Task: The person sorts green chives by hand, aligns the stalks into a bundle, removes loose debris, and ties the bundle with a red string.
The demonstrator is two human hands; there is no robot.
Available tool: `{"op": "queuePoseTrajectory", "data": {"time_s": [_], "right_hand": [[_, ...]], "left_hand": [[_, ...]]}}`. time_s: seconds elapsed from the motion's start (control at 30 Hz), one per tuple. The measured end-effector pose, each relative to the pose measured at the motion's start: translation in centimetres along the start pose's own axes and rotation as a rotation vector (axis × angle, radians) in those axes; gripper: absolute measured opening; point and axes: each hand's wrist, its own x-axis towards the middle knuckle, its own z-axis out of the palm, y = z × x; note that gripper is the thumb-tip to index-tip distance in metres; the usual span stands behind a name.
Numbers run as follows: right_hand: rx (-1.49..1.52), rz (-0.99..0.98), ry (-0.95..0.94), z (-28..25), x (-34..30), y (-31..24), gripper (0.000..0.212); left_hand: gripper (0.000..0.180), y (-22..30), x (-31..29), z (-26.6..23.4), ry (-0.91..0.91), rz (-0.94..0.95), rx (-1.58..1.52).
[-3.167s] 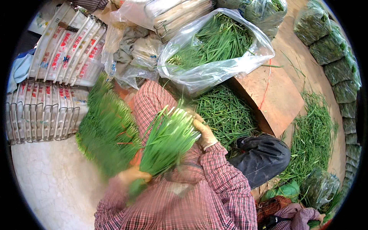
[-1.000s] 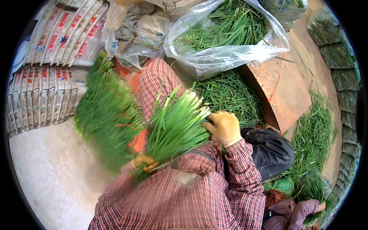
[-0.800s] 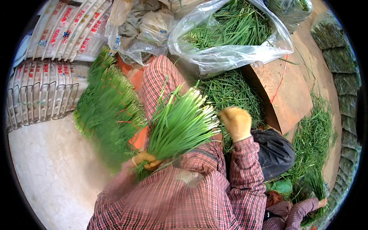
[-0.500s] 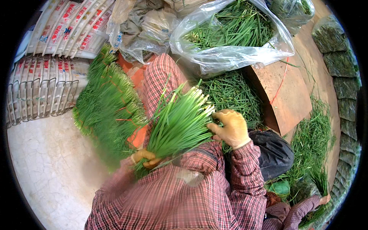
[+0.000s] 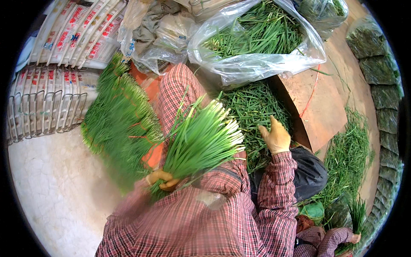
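Observation:
A thick bunch of garlic chives [image 5: 201,139] lies slanted across my lap, its pale cut ends fanned toward the upper right. My left hand [image 5: 163,179], in a tan glove, is closed round the leafy end of the bunch. Off to the right of the white ends, my right hand [image 5: 276,135] is raised, gloved too, with thumb and fingers apart and nothing in it. Behind and below that hand spreads a heap of loose chive scraps [image 5: 257,107]. Tied chive bunches [image 5: 124,115] are stacked on an orange surface [image 5: 153,156] to my left.
An open clear plastic bag [image 5: 239,70] full of chives stands ahead. White plastic crates [image 5: 51,98] are stacked far left. A cardboard sheet [image 5: 314,105] lies right of the scraps, with more loose chives [image 5: 349,154] beyond. At lower right, another person's hand [image 5: 355,238] holds chives.
My right hand has moved away from the white ends, to the right, and its fingers have spread. The left hand keeps its hold on the bunch.

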Motion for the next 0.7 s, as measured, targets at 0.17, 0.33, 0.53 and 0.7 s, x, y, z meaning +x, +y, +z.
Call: {"op": "queuePoseTrajectory", "data": {"time_s": [0.17, 0.33, 0.53, 0.7], "right_hand": [[1.069, 0.072, -0.696, -0.8, -1.3, -6.1, 0.081], [1.326, 0.164, -0.776, -1.0, -0.5, -7.5, 0.053], [1.476, 0.301, -0.842, -1.1, -1.1, -7.5, 0.048], [1.425, 0.301, -0.782, -0.8, -1.2, -8.2, 0.034]], "left_hand": [[0.039, 1.3, 0.4, 0.9, 0.03, -0.048, 0.048], [0.039, 1.3, 0.5, 0.4, 0.033, -0.085, 0.1], [0.038, 1.6, 0.7, -0.2, 0.036, -0.126, 0.131], [0.038, 1.7, 0.1, 0.5, 0.062, -0.145, 0.145]]}}
